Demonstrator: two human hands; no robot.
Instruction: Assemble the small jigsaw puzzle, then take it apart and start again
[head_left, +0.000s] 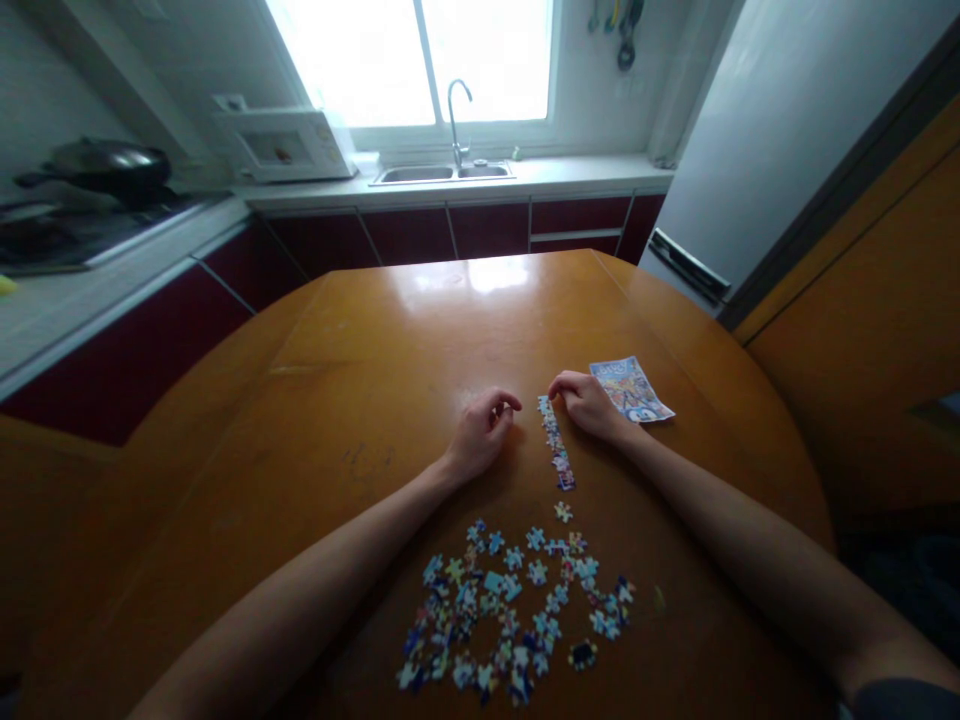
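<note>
A narrow strip of joined jigsaw puzzle pieces [556, 446] lies on the wooden table, running away from me. At its far end, my right hand [589, 403] is closed, its fingertips touching the strip's edge. My left hand [481, 432] rests just left of the strip, fingers loosely curled with a gap between thumb and forefinger; nothing shows in it. One loose puzzle piece [563, 512] lies below the strip's near end. Closer to me, between my forearms, many loose pieces [491, 605] are spread in a heap. A printed picture sheet [637, 390] lies beside my right hand, its lower left corner close to the wrist.
The wooden table [420, 340] has a rounded edge. Beyond it are a counter with a sink [416, 174], a faucet [455, 120] and a white microwave [285, 145]. A pan [105, 165] stands on the stove at left; a refrigerator [787, 120] is at right.
</note>
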